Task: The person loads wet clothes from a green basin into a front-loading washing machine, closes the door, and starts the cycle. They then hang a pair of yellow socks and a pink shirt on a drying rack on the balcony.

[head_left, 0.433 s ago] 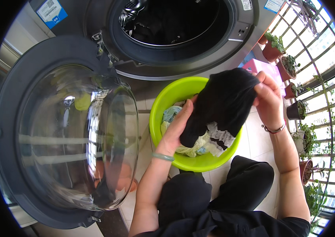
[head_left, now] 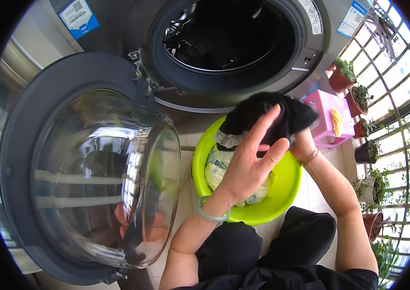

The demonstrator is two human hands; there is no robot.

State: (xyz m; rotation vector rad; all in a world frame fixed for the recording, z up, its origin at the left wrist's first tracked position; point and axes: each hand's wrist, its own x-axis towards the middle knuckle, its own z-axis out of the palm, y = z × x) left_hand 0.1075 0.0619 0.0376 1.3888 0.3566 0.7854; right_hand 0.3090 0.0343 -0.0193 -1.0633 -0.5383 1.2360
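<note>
A black garment (head_left: 263,116) with pale grey lace trim hangs bunched above the lime-green basin (head_left: 288,186). My right hand (head_left: 303,144) holds its right side; the cloth covers most of those fingers. In front of the garment, my left hand (head_left: 253,166) is raised with thumb and fingers spread, gripping nothing. Pale yellow and light blue laundry (head_left: 217,170) lies in the basin below, partly hidden by my left hand.
Beyond the basin is a grey front-loading washing machine (head_left: 306,72), dark cloth in its drum (head_left: 214,53). Its round glass door (head_left: 18,179) hangs open at left. A pink stool (head_left: 318,113) bearing a yellow cloth (head_left: 336,122), and potted plants (head_left: 344,79), line the barred window.
My left hand has let go of the garment and spread its fingers. The right hand has moved left and lower, still holding it. The lace edge has swung to the left; the view has shifted slightly.
</note>
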